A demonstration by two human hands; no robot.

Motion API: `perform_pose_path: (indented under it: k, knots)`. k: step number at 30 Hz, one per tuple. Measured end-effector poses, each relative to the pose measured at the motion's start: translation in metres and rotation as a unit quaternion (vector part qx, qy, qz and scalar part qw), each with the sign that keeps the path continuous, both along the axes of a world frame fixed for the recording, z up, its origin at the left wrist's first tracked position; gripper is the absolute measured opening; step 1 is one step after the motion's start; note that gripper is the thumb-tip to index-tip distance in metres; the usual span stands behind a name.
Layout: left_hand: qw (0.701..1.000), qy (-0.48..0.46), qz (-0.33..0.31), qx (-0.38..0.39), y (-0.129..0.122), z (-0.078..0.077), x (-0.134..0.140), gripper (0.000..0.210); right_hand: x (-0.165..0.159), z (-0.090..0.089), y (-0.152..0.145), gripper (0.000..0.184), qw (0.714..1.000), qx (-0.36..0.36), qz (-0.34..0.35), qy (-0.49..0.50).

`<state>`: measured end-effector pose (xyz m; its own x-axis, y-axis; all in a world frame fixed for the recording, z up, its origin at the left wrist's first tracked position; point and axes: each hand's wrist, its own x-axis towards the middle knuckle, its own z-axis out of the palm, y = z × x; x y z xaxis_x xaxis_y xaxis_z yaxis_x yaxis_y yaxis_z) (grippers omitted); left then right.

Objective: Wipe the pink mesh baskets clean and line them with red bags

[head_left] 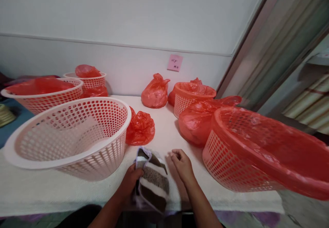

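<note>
A folded towel (154, 178) with brown, grey and white stripes and a pale purple edge is in my left hand (131, 180), thumb on top of the cloth. The towel hangs near the front edge of the table. Just to its right, apart from it, my right hand (182, 164) hovers over the white table cover (168, 127) with its fingers curled in toward the thumb. I see nothing in those fingers. Left of the towel stands a large white plastic basket (120, 149), whose visible inside holds nothing. Beside that basket lies a crumpled red plastic bag (141, 128).
On the right is a basket lined with red plastic (228, 163). Behind it are a full red bag (195, 121) and a smaller lined basket (182, 104). A tied red bag (155, 91) sits by the wall under a pink note (175, 62). More white baskets (51, 99) stand left.
</note>
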<state>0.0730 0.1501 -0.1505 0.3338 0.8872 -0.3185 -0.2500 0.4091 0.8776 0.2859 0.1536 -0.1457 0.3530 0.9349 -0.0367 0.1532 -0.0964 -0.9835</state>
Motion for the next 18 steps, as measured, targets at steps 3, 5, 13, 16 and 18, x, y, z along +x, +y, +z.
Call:
perform_pose_path:
  k: [3, 5, 13, 16, 18]
  knots:
    - [0.999, -0.036, 0.037, 0.015, -0.002, 0.006, -0.003, 0.028, -0.006, 0.008, -0.008, 0.042, 0.996, -0.04, 0.05, 0.057]
    - [0.997, -0.063, 0.045, 0.024, -0.003, 0.011, -0.003, 0.029, -0.017, 0.015, -0.017, 0.049, 0.967, -0.086, 0.156, 0.183]
    - [0.992, -0.084, 0.064, 0.07, -0.001, 0.013, 0.003, 0.055, -0.042, 0.019, -0.02, 0.048, 0.895, -0.067, 0.162, 0.409]
    - [0.988, -0.051, 0.11, 0.097, 0.003, 0.003, 0.002, 0.072, -0.043, 0.015, -0.014, 0.045, 0.932, -0.021, 0.096, 0.35]
    - [0.988, -0.042, 0.107, 0.103, 0.003, 0.0, 0.001, 0.063, -0.046, 0.013, -0.014, 0.047, 0.94, -0.015, 0.112, 0.321]
